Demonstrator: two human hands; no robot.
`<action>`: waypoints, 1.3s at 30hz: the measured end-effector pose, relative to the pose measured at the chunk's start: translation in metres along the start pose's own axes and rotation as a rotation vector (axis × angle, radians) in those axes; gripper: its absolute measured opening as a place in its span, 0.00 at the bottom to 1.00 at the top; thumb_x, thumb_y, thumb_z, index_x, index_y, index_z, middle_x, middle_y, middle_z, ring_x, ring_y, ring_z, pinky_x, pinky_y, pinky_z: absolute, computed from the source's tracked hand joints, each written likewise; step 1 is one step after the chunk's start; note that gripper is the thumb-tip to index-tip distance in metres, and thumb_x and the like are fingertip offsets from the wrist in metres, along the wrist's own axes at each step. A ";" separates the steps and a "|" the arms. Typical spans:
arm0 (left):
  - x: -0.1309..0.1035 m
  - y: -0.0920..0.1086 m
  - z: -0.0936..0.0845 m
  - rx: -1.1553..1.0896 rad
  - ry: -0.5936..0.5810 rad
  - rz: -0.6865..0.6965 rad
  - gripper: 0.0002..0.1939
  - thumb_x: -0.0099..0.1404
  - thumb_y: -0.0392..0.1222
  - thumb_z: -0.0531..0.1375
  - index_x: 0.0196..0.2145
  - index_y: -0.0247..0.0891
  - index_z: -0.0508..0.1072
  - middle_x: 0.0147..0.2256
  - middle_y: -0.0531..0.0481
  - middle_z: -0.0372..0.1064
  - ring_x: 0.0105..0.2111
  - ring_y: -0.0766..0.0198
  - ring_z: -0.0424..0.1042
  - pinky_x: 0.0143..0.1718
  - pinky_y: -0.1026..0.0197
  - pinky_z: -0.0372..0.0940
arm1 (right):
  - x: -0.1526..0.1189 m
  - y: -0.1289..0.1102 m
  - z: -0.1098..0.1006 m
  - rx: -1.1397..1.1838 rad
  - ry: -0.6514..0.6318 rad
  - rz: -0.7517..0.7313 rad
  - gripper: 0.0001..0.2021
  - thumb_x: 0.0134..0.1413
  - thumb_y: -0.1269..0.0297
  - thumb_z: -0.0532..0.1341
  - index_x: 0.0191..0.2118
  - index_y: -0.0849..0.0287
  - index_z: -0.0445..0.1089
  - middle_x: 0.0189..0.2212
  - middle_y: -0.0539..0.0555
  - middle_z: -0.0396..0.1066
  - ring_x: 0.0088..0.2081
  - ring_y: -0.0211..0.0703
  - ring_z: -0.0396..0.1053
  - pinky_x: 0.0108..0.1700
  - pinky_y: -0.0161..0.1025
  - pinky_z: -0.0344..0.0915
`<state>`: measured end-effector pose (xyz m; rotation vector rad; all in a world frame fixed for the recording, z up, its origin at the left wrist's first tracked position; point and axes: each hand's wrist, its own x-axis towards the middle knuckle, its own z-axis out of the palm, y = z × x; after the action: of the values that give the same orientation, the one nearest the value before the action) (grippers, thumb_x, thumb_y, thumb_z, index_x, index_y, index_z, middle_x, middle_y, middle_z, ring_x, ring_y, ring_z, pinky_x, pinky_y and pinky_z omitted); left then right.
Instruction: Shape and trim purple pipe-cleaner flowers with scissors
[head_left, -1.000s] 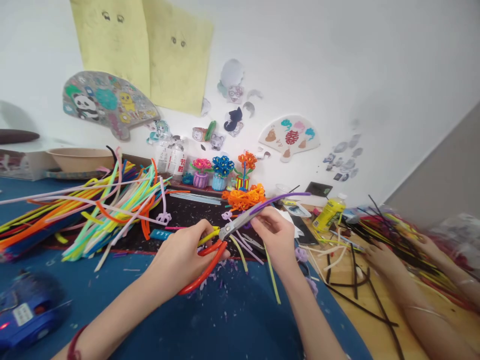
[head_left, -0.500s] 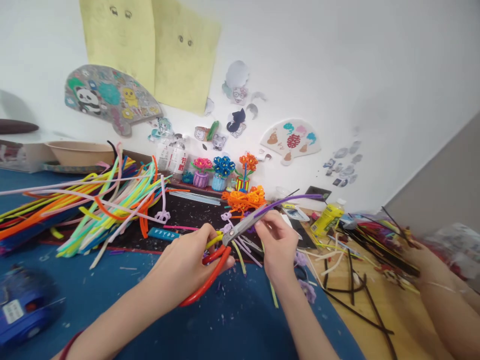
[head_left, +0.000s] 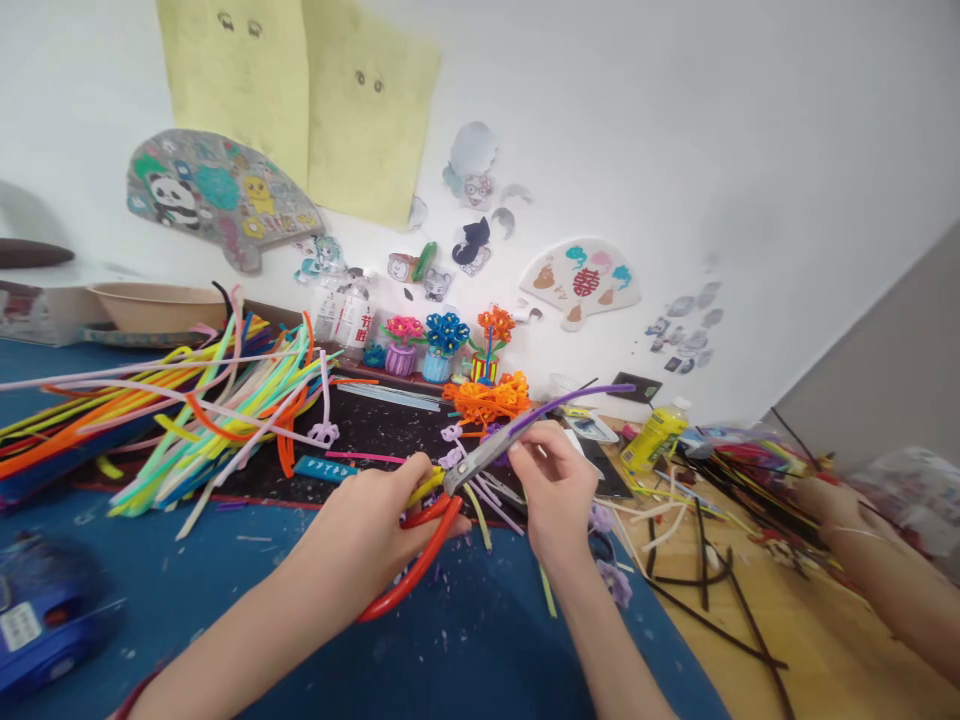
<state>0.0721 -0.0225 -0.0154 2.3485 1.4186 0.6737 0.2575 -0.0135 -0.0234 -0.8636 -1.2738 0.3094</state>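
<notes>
My left hand (head_left: 379, 515) is closed around the handles of a pair of scissors (head_left: 471, 462). Their loops are red and yellow, and the grey blades point up and to the right. Between the thumb and fingers of my right hand (head_left: 561, 490) is a purple pipe cleaner (head_left: 581, 394), whose free end reaches right above the knuckles. It lies along the scissor blades; whether they grip it I cannot tell. Behind the scissors is a bunch of orange looped pipe cleaners (head_left: 491, 400). Light purple looped pieces (head_left: 615, 583) lie by my right wrist.
A big pile of coloured pipe cleaners (head_left: 217, 420) spreads on the left, near a blue device (head_left: 45, 620). Pipe-cleaner flower pots (head_left: 437, 362) stand along the wall. To the right are a yellow bottle (head_left: 655, 436), black strips (head_left: 703, 560) and another person's hand (head_left: 832, 505).
The scissors' red handle has opened slightly wider. The purple pipe cleaner's free end has shifted a little left and up. On the right, the other person's hand has moved left and up.
</notes>
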 end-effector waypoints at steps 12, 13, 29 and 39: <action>0.001 0.000 -0.004 0.147 -0.035 -0.074 0.18 0.58 0.61 0.54 0.31 0.45 0.56 0.24 0.55 0.69 0.26 0.55 0.72 0.22 0.64 0.47 | 0.003 -0.004 -0.006 -0.153 -0.096 -0.032 0.03 0.47 0.71 0.60 0.26 0.58 0.68 0.27 0.51 0.64 0.31 0.41 0.63 0.30 0.36 0.61; 0.001 0.002 -0.005 0.154 -0.044 -0.088 0.18 0.58 0.60 0.54 0.32 0.45 0.56 0.25 0.55 0.70 0.27 0.54 0.73 0.22 0.64 0.47 | 0.003 -0.005 -0.005 -0.159 -0.104 -0.034 0.02 0.47 0.71 0.60 0.26 0.58 0.68 0.27 0.51 0.64 0.31 0.41 0.63 0.30 0.36 0.61; 0.003 -0.001 -0.002 0.180 -0.051 -0.063 0.18 0.59 0.61 0.53 0.30 0.44 0.56 0.23 0.55 0.68 0.26 0.56 0.72 0.22 0.65 0.46 | 0.003 -0.007 -0.003 -0.188 -0.173 -0.063 0.05 0.47 0.72 0.60 0.24 0.58 0.66 0.24 0.48 0.62 0.27 0.38 0.60 0.27 0.35 0.58; 0.002 0.005 -0.008 0.273 -0.070 -0.097 0.18 0.60 0.61 0.51 0.32 0.45 0.55 0.25 0.53 0.70 0.28 0.51 0.74 0.22 0.64 0.46 | -0.002 -0.016 0.002 -0.246 -0.224 -0.026 0.05 0.46 0.75 0.59 0.25 0.58 0.67 0.23 0.47 0.60 0.25 0.37 0.57 0.26 0.34 0.55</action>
<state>0.0722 -0.0224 -0.0060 2.4557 1.6717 0.3890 0.2512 -0.0245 -0.0139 -1.0420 -1.5524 0.2357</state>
